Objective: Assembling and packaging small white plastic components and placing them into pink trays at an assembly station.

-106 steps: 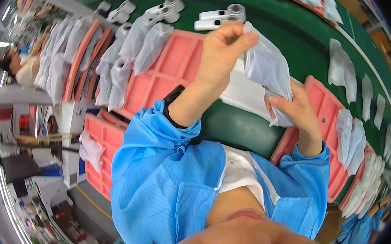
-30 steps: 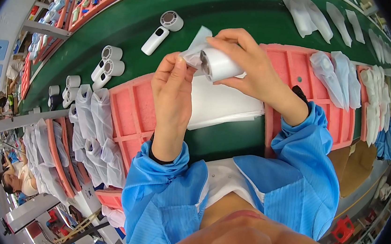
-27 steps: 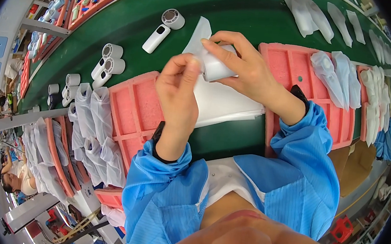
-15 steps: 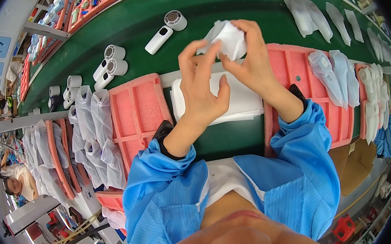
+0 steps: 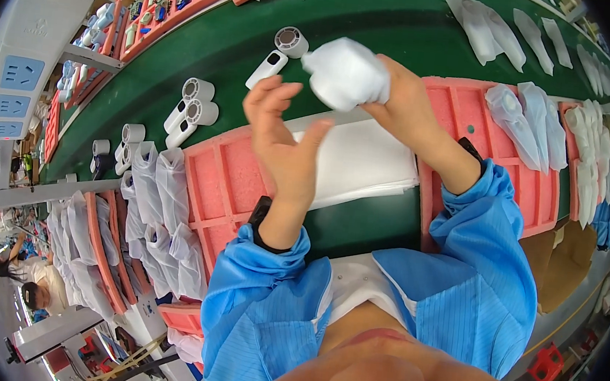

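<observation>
Right hand (image 5: 408, 109) clamped around white bagged part (image 5: 345, 73) above green table (image 5: 380, 21), left hand (image 5: 284, 144) just beside with fingers (image 5: 273, 99) spread and empty; judged light, soft-wrapped, slippery, best gripped round the bundled middle.

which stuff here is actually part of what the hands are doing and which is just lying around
In hand:
- white bagged item, gripped by the right hand
- left hand, open beside it
- stack of white bags under the hands

Lying about:
- white handheld devices on the green belt
- pink foam trays
- bagged items on the right tray
</observation>
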The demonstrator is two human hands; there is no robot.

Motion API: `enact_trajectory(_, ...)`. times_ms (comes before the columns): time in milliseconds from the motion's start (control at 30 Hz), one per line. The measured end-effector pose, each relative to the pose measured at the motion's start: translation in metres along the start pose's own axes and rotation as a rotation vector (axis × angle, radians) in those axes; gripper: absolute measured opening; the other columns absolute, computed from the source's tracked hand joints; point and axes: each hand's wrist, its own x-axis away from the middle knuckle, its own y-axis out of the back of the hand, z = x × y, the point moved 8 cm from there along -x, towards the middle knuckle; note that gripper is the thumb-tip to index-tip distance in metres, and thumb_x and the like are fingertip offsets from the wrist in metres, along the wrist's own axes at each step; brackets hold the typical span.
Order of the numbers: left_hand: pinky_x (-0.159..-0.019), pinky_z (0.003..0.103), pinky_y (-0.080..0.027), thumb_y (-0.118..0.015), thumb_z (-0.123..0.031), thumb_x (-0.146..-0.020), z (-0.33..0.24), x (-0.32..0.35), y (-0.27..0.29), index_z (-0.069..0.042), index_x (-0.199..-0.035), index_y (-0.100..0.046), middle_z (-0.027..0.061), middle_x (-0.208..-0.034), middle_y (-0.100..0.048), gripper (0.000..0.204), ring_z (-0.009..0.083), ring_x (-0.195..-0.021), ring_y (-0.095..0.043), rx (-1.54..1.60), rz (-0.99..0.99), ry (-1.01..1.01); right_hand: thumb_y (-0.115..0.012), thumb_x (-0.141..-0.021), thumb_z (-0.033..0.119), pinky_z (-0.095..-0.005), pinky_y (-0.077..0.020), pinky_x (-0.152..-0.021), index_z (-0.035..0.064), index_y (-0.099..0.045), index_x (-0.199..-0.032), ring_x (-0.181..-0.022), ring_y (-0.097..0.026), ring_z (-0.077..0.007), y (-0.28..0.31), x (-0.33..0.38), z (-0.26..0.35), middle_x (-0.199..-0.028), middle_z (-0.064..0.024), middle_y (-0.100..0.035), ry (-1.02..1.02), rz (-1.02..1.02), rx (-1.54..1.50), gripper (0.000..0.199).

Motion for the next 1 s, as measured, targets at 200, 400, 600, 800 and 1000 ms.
enact_trajectory(200,-0.094,0.034,-0.036,-0.083,-0.01,-0.064,-0.028,0.016,-0.012,-0.011,-0.095,-0.066,0.0091,-0.12,-0.045,0.036,0.0242,-0.114,-0.044,-0.542,0.147,-0.458,-0.076,-0.061,0.002,-0.0385,-0.0503,-0.064,0.0009,-0.053,-0.098,-0.081,-0.059,-0.0313,-0.002,0.005,0.031,-0.089,-0.0119,-0.055,0.073,-0.069,0.072,0.043)
enact_trajectory(400,-0.089,0.032,-0.038,-0.084,-0.011,-0.062,-0.031,0.008,-0.016,-0.012,-0.082,-0.067,0.0091,-0.115,-0.045,0.027,0.0251,-0.109,-0.046,-0.464,0.143,-0.254,-0.075,-0.061,-0.001,-0.0385,-0.0493,-0.06,-0.0006,-0.054,-0.099,-0.076,-0.059,-0.0324,0.011,0.005,0.035,-0.09,-0.0128,-0.055,0.047,-0.152,0.109,0.043)
enact_trajectory(600,-0.08,0.032,-0.04,-0.081,-0.011,-0.067,-0.04,0.02,-0.021,-0.01,-0.078,-0.065,0.0077,-0.113,-0.046,0.02,0.0224,-0.102,-0.048,-0.569,0.144,-0.426,-0.075,-0.062,0.003,-0.0372,-0.0507,-0.064,-0.001,-0.053,-0.098,-0.079,-0.06,-0.0303,0.002,0.008,0.04,-0.087,-0.012,-0.055,0.065,-0.101,0.12,0.043)
enact_trajectory(800,-0.075,0.027,-0.041,-0.077,-0.012,-0.074,0.003,-0.025,0.029,-0.007,-0.084,-0.064,0.0045,-0.099,-0.052,0.017,0.0145,-0.088,-0.051,-0.101,0.035,0.053,-0.073,-0.074,0.011,-0.0329,-0.0501,-0.069,0.0007,-0.058,-0.107,-0.081,-0.063,-0.0257,-0.008,0.012,0.026,-0.091,-0.0142,-0.063,-0.076,0.237,-0.383,0.038)
enact_trajectory(1000,-0.066,0.025,-0.043,-0.074,-0.017,-0.077,0.047,-0.016,0.017,-0.008,-0.091,-0.063,0.0027,-0.088,-0.057,0.019,0.0114,-0.072,-0.054,-0.328,0.08,0.135,-0.07,-0.082,0.025,-0.0339,-0.0497,-0.075,-0.0006,-0.06,-0.107,-0.082,-0.063,-0.0268,-0.011,-0.014,-0.049,-0.091,-0.0144,-0.067,-0.227,0.452,-0.371,0.037)
